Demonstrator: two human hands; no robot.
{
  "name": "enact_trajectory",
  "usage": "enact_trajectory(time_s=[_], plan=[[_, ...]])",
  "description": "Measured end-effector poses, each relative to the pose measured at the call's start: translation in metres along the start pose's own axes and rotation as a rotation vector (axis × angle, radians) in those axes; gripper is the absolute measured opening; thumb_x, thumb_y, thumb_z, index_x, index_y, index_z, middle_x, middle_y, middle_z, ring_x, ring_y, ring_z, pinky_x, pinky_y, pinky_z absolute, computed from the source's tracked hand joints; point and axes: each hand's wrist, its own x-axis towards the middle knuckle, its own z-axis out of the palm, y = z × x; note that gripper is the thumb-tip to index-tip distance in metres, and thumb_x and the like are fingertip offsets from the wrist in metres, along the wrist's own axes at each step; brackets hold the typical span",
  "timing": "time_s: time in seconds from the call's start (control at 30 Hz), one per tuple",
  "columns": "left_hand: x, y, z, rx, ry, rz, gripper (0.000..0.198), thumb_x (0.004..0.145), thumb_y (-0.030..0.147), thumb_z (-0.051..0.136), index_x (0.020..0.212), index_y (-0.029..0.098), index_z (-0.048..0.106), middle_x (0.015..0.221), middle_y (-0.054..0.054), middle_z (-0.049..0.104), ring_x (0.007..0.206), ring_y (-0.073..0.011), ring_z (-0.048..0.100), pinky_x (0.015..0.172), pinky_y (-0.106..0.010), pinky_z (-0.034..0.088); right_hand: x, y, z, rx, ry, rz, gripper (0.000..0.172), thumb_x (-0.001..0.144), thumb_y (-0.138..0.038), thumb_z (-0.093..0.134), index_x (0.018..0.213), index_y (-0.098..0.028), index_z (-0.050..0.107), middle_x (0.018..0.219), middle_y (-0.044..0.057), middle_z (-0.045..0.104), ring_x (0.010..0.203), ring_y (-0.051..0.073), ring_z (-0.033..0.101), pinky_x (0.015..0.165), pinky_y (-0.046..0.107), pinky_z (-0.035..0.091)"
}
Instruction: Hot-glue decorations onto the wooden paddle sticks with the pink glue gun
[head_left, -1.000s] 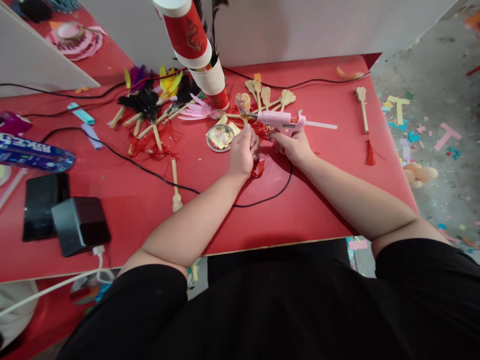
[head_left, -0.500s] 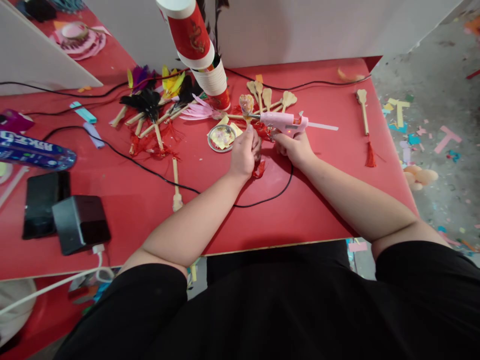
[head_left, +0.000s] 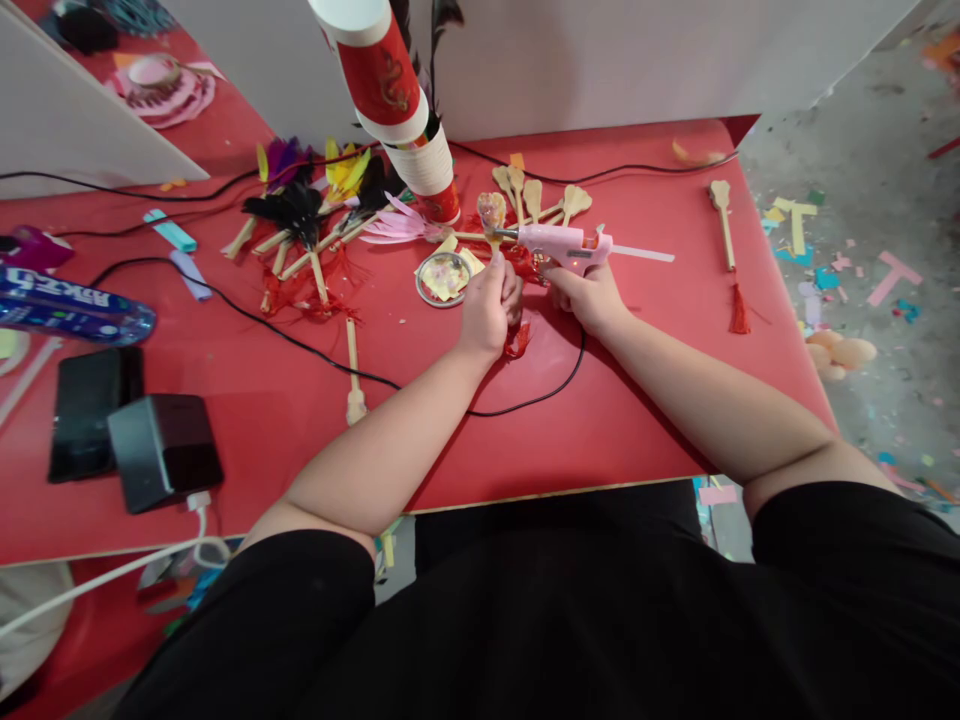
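Observation:
My left hand (head_left: 487, 305) is closed round the handle of a small wooden stick with a broad, coated head (head_left: 491, 210), held upright. A red tassel (head_left: 517, 341) hangs below that fist. My right hand (head_left: 589, 297) grips a pink glue gun (head_left: 551, 240), its metal nozzle against or just beside the stick below the head; I cannot tell which. A pale glue stick (head_left: 643, 254) juts from the gun's back. Left of my left hand lies a round tin (head_left: 417, 288) with yellowish scraps in it.
Several bare wooden sticks (head_left: 532, 198) lie behind the gun. A tasselled stick (head_left: 722, 225) is at the right. Stacked paper cups (head_left: 421, 165) stand at the back, beside feathered sticks (head_left: 292, 212). A black cord (head_left: 322, 352) crosses the red table; a charger (head_left: 166, 450) sits left.
Both hands, the stick and the glue gun stay almost in the same place. The whole view has shifted very slightly.

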Motion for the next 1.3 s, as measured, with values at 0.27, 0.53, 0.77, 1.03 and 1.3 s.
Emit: enact_trajectory(time_s=[0.27,0.53,0.77,1.03,1.3], plan=[[-0.005,0.008,0.003,-0.033,-0.029,-0.011,0.081,0.108,0.089,0.052,0.062,0.024,0.034,0.049,0.007,0.021,0.042,-0.0088,0.019,0.042,-0.027,0.019,0.002,-0.001,0.000,0.053,0.047,-0.028,0.047,0.087,-0.043,0.082,0.063,-0.028,0.044,0.048,-0.003,0.043,0.046,0.013,0.039,0.048,0.032,0.030],[-0.005,0.010,0.006,0.022,-0.008,-0.038,0.082,0.107,0.090,0.049,0.062,0.023,0.034,0.049,0.006,0.023,0.041,-0.0090,0.020,0.042,-0.027,0.020,0.000,-0.004,0.002,-0.009,0.063,0.039,0.040,0.083,-0.044,0.082,0.070,-0.028,0.048,0.053,-0.002,0.049,0.051,0.013,0.042,0.048,0.030,0.035],[-0.005,0.008,0.005,0.030,0.002,-0.021,0.082,0.106,0.092,0.050,0.063,0.024,0.035,0.049,0.007,0.024,0.042,-0.0096,0.020,0.043,-0.028,0.020,0.001,-0.003,0.001,-0.022,0.081,0.055,0.040,0.081,-0.046,0.085,0.073,-0.027,0.051,0.057,-0.002,0.050,0.054,0.014,0.044,0.049,0.029,0.037],[-0.004,0.003,0.001,0.040,-0.019,0.016,0.079,0.106,0.087,0.058,0.064,0.024,0.036,0.050,0.007,0.025,0.042,-0.0100,0.021,0.043,-0.029,0.019,0.000,-0.004,0.000,-0.023,0.068,0.052,0.042,0.082,-0.047,0.087,0.073,-0.027,0.051,0.057,-0.002,0.050,0.054,0.013,0.043,0.049,0.030,0.039],[-0.003,-0.001,0.000,0.037,0.003,0.029,0.080,0.104,0.089,0.060,0.064,0.024,0.036,0.051,0.006,0.026,0.042,-0.0098,0.023,0.043,-0.029,0.018,-0.001,-0.008,0.002,-0.029,0.068,0.049,0.042,0.077,-0.050,0.087,0.074,-0.028,0.052,0.059,-0.002,0.052,0.054,0.014,0.044,0.047,0.031,0.038]])
